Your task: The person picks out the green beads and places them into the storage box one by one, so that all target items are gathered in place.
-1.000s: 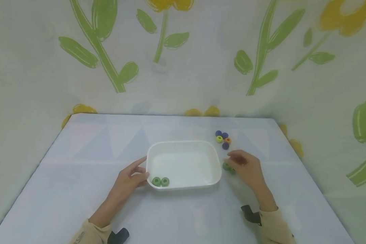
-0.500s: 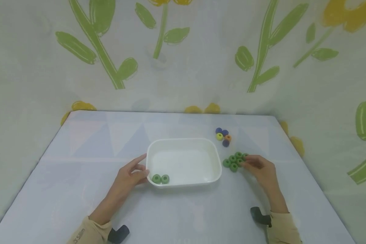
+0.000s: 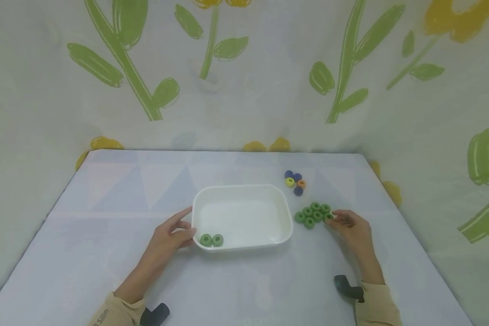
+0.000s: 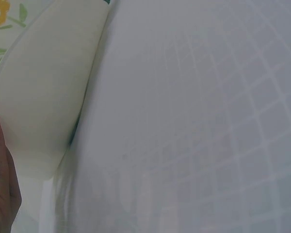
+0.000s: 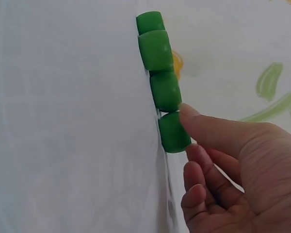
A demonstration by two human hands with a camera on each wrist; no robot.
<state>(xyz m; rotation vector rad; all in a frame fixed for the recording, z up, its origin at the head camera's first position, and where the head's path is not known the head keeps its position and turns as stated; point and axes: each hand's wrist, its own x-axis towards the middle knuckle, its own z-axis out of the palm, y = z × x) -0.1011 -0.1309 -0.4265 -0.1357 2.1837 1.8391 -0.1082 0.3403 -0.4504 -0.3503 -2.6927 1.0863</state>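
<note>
Table (image 3: 244, 285): tray (image 3: 244, 217) holds two beads (image 3: 214, 241).

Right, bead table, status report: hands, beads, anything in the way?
Left hand holding white tray. Right hand pinching green bead at cluster's edge. Two green beads inside tray. Mixed-colour beads farther back, apparently not obstructing.

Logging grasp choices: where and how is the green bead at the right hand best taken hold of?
The green bead is probably best pinched across its rounded side wall, from the right: its hole faces up, other green beads sit on its left and far sides, and only the right hand is on its right.
</note>
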